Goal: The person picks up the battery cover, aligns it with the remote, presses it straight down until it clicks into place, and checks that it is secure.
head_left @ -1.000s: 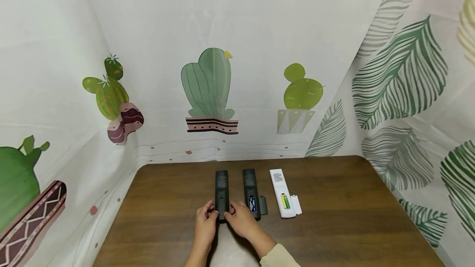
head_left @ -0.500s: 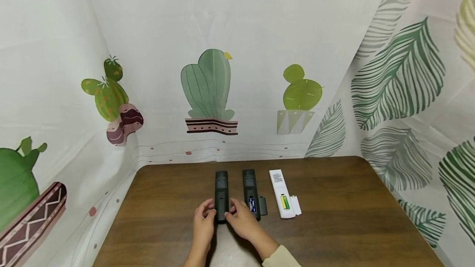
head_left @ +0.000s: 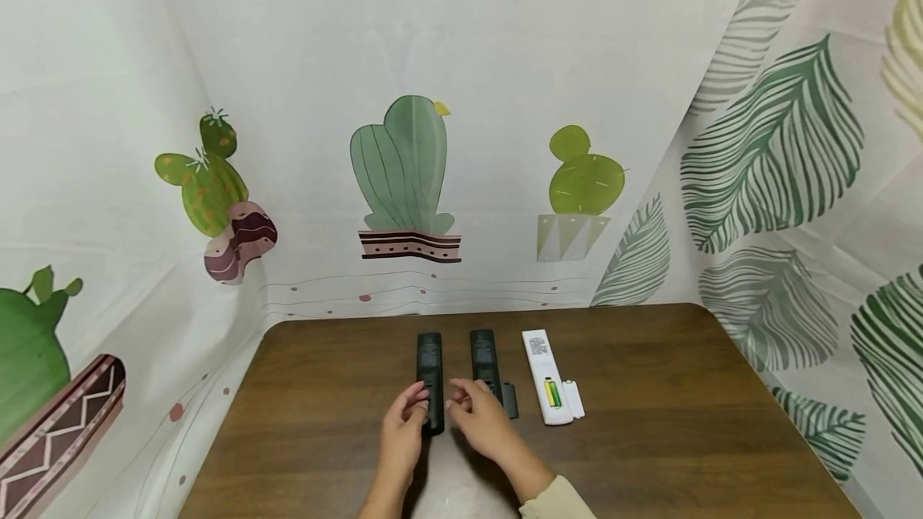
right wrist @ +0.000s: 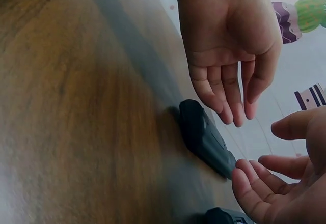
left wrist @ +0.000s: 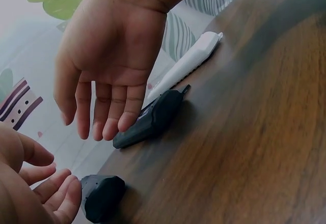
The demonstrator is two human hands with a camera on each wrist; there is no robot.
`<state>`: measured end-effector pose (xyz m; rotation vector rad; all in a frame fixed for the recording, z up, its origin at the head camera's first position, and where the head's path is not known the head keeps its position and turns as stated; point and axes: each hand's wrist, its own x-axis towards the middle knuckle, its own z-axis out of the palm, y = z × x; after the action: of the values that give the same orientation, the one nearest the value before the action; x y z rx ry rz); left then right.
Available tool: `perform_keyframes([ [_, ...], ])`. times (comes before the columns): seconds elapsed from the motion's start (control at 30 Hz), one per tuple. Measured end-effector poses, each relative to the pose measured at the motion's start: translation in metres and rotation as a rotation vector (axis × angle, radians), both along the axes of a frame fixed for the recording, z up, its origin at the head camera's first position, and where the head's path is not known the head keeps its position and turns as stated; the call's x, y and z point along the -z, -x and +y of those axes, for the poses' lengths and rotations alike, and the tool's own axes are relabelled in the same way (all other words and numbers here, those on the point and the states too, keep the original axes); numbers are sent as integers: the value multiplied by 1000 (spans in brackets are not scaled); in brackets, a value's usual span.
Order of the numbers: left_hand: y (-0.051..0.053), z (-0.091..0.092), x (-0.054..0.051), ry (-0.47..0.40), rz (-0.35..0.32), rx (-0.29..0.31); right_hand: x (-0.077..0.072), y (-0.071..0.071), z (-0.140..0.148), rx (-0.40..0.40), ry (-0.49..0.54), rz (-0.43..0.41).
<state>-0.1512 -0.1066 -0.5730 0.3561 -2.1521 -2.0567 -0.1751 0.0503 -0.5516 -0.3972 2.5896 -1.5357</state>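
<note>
Hovering loose-fingered by the left black remote

So from where I'm standing, that remote is lying back side up on the brown wood table, leftmost in a row of three. The person's left hand is right up at its near left side, fingers relaxed, a bit bent and slightly spread. Its fingertips overlap the remote's edge from above, but honestly can't tell if they're touching.

The right hand is in the gap between that one and the middle black remote, just off the left one's right side. Fingers there are loosely bent too, holding nothing, and the hand blocks most of the middle one's lower end from above. A small black cover lies just beside it on the right.

Further right there's a white remote, tilted a little, green and yellow showing in its uncovered battery bay, with a white cover lying right against its side. Behind it all hangs a pale cloth printed with cacti and leaves.
</note>
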Motion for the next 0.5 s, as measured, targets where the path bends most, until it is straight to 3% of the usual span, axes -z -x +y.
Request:
perform_keyframes([
  [0.5,0,6,-2,-55,14,95,-6,4,15,54,10,44],
])
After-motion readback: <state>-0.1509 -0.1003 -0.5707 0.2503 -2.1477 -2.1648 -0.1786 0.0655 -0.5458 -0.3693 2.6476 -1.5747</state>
